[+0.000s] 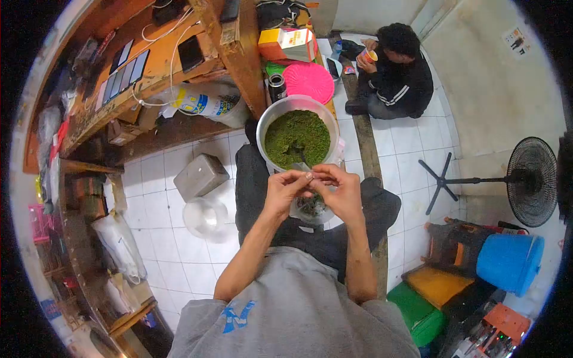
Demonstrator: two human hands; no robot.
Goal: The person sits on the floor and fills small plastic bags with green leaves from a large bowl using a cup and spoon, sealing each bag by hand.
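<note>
My left hand (287, 190) and my right hand (338, 190) meet fingertip to fingertip just over the near rim of a large metal bowl (267, 156). Both are closed in a pinch on a small piece of clear plastic (302, 167), which looks like a little bag; its contents cannot be made out. The bowl holds finely chopped green leafy material (298, 134), with a dark hollow on its near side where a utensil seems to stand. Below my hands, between my crossed legs, sits a clear container (316, 217) with small dark-green filled pieces, partly hidden by the hands.
Beyond the bowl are a pink woven plate (308, 82), a dark can (277, 88) and a yellow-red box (287, 45). Left on the floor stand a metal tin (201, 177) and a whitish tub (205, 218). A person (399, 71) sits ahead holding a cup. A fan (525, 182) stands right.
</note>
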